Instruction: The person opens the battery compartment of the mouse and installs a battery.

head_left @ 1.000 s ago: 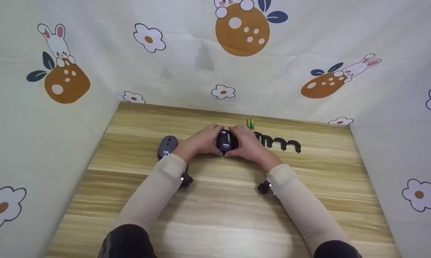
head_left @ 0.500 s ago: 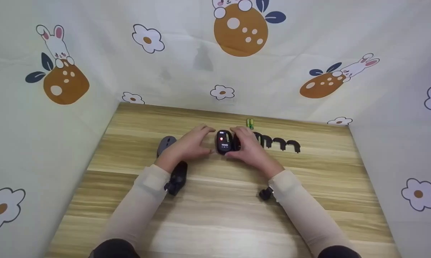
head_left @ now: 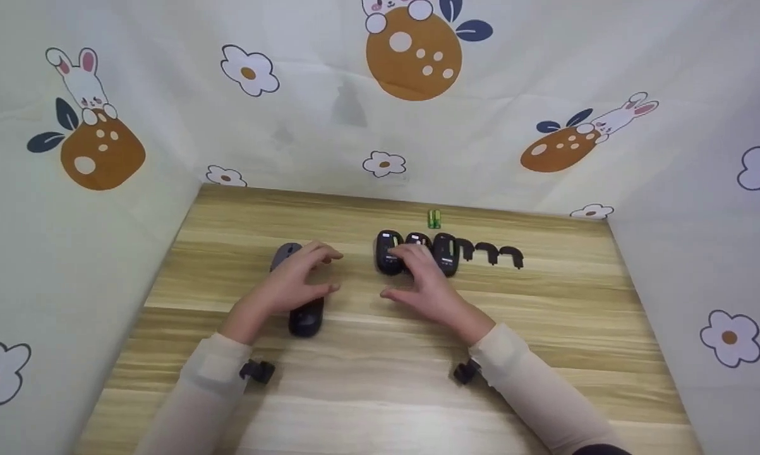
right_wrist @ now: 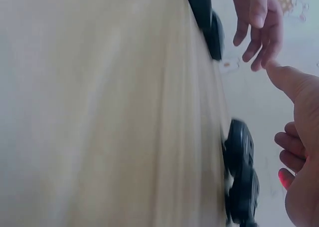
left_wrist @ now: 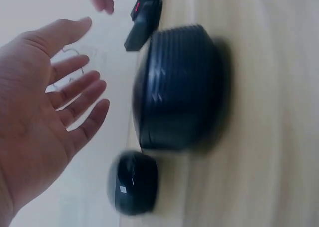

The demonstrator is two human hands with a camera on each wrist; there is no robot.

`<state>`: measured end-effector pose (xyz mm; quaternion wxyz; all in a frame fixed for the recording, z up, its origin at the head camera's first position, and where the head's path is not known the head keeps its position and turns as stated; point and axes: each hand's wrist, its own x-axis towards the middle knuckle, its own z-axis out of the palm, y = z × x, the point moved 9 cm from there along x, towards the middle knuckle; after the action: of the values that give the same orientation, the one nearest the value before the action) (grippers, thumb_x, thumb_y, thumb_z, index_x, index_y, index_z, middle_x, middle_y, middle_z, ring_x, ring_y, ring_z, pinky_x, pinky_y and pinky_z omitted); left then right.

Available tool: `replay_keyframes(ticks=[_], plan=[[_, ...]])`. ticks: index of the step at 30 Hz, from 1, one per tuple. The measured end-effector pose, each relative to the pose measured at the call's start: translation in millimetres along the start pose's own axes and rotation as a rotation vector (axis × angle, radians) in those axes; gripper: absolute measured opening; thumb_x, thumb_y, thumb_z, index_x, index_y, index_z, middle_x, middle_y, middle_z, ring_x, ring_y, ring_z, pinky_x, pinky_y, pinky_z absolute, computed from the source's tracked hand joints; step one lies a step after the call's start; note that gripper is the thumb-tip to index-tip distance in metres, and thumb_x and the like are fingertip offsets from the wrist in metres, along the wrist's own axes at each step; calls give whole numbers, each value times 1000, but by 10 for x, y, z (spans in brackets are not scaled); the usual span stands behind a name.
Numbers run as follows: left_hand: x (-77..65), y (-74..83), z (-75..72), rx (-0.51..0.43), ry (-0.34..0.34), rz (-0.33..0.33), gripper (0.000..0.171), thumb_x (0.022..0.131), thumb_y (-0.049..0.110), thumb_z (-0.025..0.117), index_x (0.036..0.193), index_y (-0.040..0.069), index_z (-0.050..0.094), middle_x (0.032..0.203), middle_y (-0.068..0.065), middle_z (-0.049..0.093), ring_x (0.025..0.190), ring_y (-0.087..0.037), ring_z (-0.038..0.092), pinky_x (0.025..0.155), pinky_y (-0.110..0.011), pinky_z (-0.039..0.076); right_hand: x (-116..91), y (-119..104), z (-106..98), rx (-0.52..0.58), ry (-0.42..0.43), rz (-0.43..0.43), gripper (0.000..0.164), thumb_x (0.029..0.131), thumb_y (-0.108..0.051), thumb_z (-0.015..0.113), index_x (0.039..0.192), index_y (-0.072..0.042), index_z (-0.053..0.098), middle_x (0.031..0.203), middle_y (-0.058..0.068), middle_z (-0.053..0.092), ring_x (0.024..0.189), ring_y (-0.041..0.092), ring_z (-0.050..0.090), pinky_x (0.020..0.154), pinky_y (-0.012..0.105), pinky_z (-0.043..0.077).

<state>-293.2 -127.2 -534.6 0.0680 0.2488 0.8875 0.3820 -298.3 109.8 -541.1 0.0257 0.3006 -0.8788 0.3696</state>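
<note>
Three dark computer mice lie belly up in a row: the left mouse (head_left: 386, 265), the middle mouse (head_left: 417, 237), mostly hidden, and the right mouse (head_left: 447, 254). Light-green strips show in the outer two. My right hand (head_left: 427, 281) hovers over the row's near side, fingers loosely bent, holding nothing. My left hand (head_left: 285, 281), also holding nothing, hangs above two upright mice. Beneath it are a grey mouse (head_left: 282, 255), partly covered, and a black mouse (head_left: 306, 322) nearer me. In the left wrist view, a ridged black mouse (left_wrist: 177, 92) stands beside the fingers.
Several curved black covers (head_left: 486, 253) lie in a line right of the overturned mice. Two green batteries (head_left: 434, 219) lie behind the row. A patterned cloth wall (head_left: 304, 139) encloses the wooden table (head_left: 380, 392) at the back and sides.
Both hands have let go of the left overturned mouse. My left hand has drawn back to the left and nearer me; my right has moved slightly nearer, uncovering the other overturned mice.
</note>
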Motion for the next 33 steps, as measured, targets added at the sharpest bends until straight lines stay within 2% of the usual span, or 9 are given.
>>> replay_keyframes(ticks=[4, 9, 12, 16, 20, 24, 27, 33], plan=[[-171, -76, -89, -39, 29, 5, 54, 97, 20, 87, 145, 9, 66, 141, -16, 64, 130, -34, 62, 110, -58, 53, -43, -166, 140, 26, -24, -54, 81, 89, -37, 94, 154, -2, 58, 155, 13, 58, 146, 28, 49, 127, 47, 40], [-362, -187, -156, -51, 29, -30, 61, 96, 24, 90, 148, 6, 65, 139, -18, 66, 129, -37, 63, 112, -58, 52, -57, -344, 345, 50, -82, -78, 82, 89, -35, 95, 153, 0, 57, 154, 15, 58, 144, 29, 50, 125, 45, 43], [-451, -232, -169, -24, 19, -60, 67, 93, 30, 92, 150, 6, 64, 141, -15, 66, 131, -36, 63, 115, -58, 50, -57, -396, 448, 67, -109, -57, 83, 89, -37, 94, 154, -3, 57, 154, 12, 58, 144, 27, 50, 125, 44, 43], [-544, -244, -159, 49, 8, -66, 72, 89, 34, 95, 148, 6, 65, 140, -13, 68, 131, -35, 64, 115, -59, 50, -51, -442, 571, 92, -134, -32, 84, 91, -41, 92, 156, -5, 55, 155, 8, 57, 143, 25, 50, 125, 44, 43], [-607, -263, -119, 111, -11, -74, 77, 86, 38, 97, 148, 4, 66, 140, -13, 68, 131, -34, 64, 115, -59, 51, -37, -507, 697, 85, -163, -28, 85, 92, -45, 91, 157, -5, 54, 154, 8, 57, 144, 25, 50, 126, 42, 42], [-657, -272, -90, 144, -28, -96, 83, 83, 40, 99, 149, 4, 65, 147, -16, 66, 138, -38, 61, 119, -61, 47, -27, -573, 830, 55, -201, -24, 88, 93, -49, 89, 160, -6, 50, 157, 9, 55, 148, 26, 49, 129, 40, 38], [-687, -274, -53, 143, -51, -110, 89, 81, 38, 100, 153, 3, 61, 154, -20, 61, 145, -43, 56, 123, -64, 43, -17, -617, 918, 50, -224, -15, 92, 93, -50, 89, 162, -6, 48, 159, 9, 53, 150, 25, 48, 129, 39, 37], [-702, -271, 23, 109, -80, -127, 100, 76, 30, 103, 158, 1, 55, 158, -21, 58, 145, -42, 56, 122, -62, 44, 31, -715, 1033, 62, -245, -9, 95, 92, -46, 91, 163, -4, 46, 161, 11, 51, 151, 25, 48, 129, 36, 37]])
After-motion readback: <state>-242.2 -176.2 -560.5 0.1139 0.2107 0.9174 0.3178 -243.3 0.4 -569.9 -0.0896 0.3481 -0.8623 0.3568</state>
